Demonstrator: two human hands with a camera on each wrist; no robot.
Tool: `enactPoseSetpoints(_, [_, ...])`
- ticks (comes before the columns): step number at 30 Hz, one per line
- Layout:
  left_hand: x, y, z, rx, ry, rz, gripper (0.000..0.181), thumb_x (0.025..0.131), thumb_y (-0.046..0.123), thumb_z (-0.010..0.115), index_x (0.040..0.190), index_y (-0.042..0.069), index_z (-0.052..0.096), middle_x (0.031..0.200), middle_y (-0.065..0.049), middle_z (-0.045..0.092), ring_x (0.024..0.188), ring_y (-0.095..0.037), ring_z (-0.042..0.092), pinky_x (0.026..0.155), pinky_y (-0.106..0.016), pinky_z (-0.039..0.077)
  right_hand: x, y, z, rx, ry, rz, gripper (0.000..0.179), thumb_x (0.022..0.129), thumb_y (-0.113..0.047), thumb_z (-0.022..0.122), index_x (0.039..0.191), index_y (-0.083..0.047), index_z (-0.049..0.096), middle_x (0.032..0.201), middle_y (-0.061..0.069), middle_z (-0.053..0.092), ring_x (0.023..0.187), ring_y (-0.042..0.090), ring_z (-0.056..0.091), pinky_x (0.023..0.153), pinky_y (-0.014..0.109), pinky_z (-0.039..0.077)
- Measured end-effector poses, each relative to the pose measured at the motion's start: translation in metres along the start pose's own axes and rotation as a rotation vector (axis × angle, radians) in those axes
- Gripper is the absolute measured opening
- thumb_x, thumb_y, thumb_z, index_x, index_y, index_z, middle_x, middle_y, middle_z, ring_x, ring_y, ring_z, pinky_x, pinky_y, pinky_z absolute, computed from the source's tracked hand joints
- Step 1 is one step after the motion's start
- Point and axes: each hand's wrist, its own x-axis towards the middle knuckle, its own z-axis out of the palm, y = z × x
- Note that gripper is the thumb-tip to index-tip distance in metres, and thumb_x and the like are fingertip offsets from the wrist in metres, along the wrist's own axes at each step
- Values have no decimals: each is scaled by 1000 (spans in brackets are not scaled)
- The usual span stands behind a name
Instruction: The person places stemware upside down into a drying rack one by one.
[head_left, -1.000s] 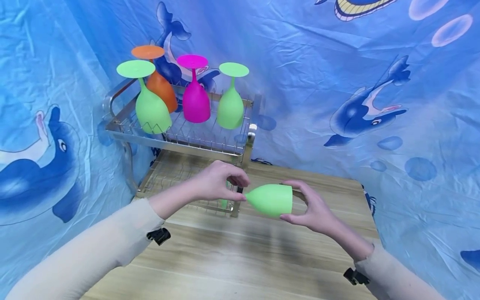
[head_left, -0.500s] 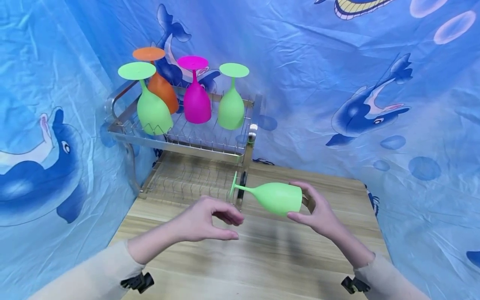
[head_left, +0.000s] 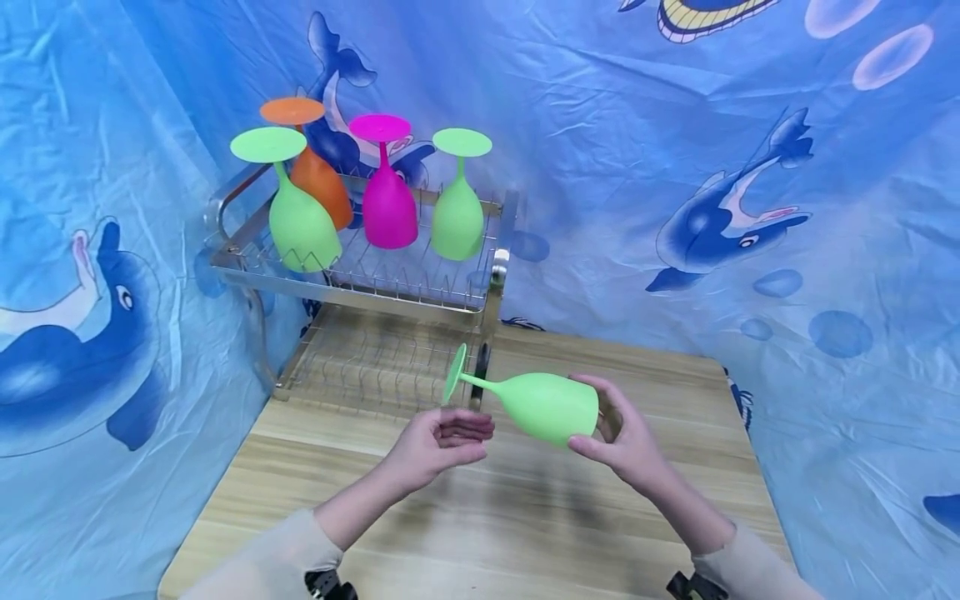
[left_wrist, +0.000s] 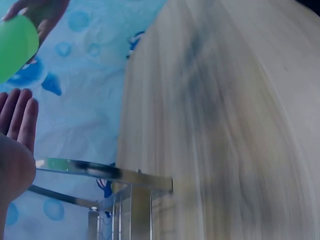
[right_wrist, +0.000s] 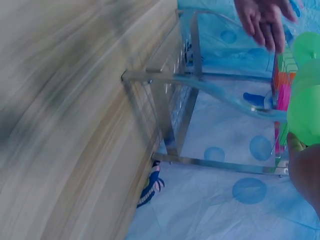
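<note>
A green wine glass (head_left: pixel 547 407) lies sideways in the air in front of the rack, its foot toward the left. My right hand (head_left: pixel 626 437) grips it around the bowl near the rim, thumb in front and fingers behind. Just below the glass's foot and stem is my left hand (head_left: pixel 438 446), its fingers loosely extended and holding nothing. In the left wrist view the fingers (left_wrist: pixel 22 117) of that hand look straight and apart from the green bowl (left_wrist: pixel 17 47). The right wrist view shows the green glass (right_wrist: pixel 306 112) at the right edge, partly cut off.
A two-tier metal dish rack (head_left: pixel 360 292) stands at the back left of the wooden table (head_left: pixel 525 533). Upside down on its top tier are two green glasses (head_left: pixel 457 221) (head_left: pixel 303 229), an orange glass (head_left: pixel 322 187) and a pink glass (head_left: pixel 390 208). A blue printed curtain (head_left: pixel 600 208) hangs behind.
My left hand has let go of the glass's stem, dropped lower, then come back up near the foot. My right hand keeps holding the glass, which now tilts slightly more.
</note>
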Motion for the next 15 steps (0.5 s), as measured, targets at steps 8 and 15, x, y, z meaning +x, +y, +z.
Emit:
enactPoseSetpoints(8, [17,-8,1,-243,75,106,51,96,8,80,137,-12,59,131,-13,73,125,-29,70,104,-35,59,-3,3,16,184,-2,-8,72,90,9,75,154,1,44,144,11,52,123,23,63,93,37,63])
enactPoseSetpoints(15, [29,1,9,-286,68,107,76,91,29,88,148,-9,54,143,-9,67,126,-18,67,111,-39,54,-4,3,27,247,23,10,67,91,3,76,152,-7,50,142,9,54,122,21,63,94,35,62])
